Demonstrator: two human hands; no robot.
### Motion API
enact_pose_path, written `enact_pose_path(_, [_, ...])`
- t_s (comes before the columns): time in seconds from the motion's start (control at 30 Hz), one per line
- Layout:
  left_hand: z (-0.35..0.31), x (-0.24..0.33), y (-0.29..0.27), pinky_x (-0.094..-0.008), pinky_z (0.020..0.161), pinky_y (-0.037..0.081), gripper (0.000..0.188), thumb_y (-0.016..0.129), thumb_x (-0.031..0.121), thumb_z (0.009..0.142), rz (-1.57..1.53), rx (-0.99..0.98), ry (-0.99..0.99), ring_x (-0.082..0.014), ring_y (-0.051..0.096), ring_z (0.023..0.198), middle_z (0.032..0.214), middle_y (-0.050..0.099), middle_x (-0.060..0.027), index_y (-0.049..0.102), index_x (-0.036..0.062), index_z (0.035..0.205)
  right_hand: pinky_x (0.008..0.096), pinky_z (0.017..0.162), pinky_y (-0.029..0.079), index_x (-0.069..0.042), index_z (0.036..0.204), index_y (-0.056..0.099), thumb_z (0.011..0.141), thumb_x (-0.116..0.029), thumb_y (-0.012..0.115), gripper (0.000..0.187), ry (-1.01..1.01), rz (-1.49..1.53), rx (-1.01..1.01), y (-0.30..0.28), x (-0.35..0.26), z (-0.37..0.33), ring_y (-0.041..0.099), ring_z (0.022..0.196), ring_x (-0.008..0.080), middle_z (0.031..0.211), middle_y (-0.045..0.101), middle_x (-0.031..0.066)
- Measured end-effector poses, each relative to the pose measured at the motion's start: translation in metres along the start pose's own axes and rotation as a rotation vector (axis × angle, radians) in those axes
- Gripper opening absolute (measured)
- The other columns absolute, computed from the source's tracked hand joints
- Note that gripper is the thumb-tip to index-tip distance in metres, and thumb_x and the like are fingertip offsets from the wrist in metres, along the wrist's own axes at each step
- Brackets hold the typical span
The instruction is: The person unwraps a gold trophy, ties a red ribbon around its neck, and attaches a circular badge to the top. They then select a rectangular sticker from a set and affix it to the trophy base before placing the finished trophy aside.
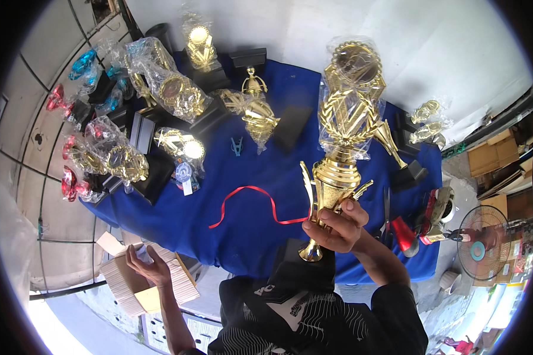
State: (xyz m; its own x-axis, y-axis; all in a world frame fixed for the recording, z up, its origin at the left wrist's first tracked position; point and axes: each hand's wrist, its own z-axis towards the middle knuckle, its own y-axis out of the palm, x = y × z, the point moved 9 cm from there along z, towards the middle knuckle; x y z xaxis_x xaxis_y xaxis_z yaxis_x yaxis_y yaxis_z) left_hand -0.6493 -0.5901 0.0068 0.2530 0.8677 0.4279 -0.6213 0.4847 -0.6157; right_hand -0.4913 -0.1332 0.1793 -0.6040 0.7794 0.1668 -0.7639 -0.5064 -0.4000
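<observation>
My right hand [340,228] is closed around the stem of a tall gold trophy [336,177], holding it upright. Clear plastic wraps the trophy's upper part, and its round foot shows below my fingers. A thin red ribbon [257,188] lies in a wavy line on the blue cloth, its right end reaching the trophy beside my fingers. My left hand [151,269] is over an open cardboard box [123,284] at the lower left, its fingers curled on a small pale crumpled piece [143,254]. Whether that piece is plastic or paper cannot be told.
Several plastic-wrapped gold trophies [172,89] crowd the table's left and back. A teal clip [237,146] lies on the blue cloth [183,222]. Scissors [387,207] and a red-and-black tool [404,235] rest at the right. A fan [484,242] stands beyond the table.
</observation>
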Motion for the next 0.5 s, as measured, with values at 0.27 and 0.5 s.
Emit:
enact_pose_path(0.27, [0.003,0.319,0.042,-0.0404,0.11,0.045,0.083,0.079,0.014,0.092,-1.564,-1.315,-0.161,-0.0231,0.056,0.129,0.14,0.056,-0.0141,0.029,0.0035,0.158,0.0562,0.105,0.049,-0.007,0.106,0.072,0.085,-0.008,0.074,0.021,0.297,0.353,0.096,0.057,-0.014,0.022,0.049,0.137,0.0433,0.128,0.066,0.0167])
enact_pose_path(0.5, [0.037,0.355,0.029,-0.0316,0.084,0.056,0.065,0.065,0.003,0.1,-1.697,-1.339,-0.332,-0.0131,0.063,0.1,0.125,0.059,-0.0094,0.03,0.0051,0.154,0.045,0.107,0.048,-0.004,0.123,0.069,0.099,-0.007,0.06,0.026,0.89,1.285,-0.114,0.072,0.041,0.023,0.059,0.125,0.0362,0.133,0.065,0.0188])
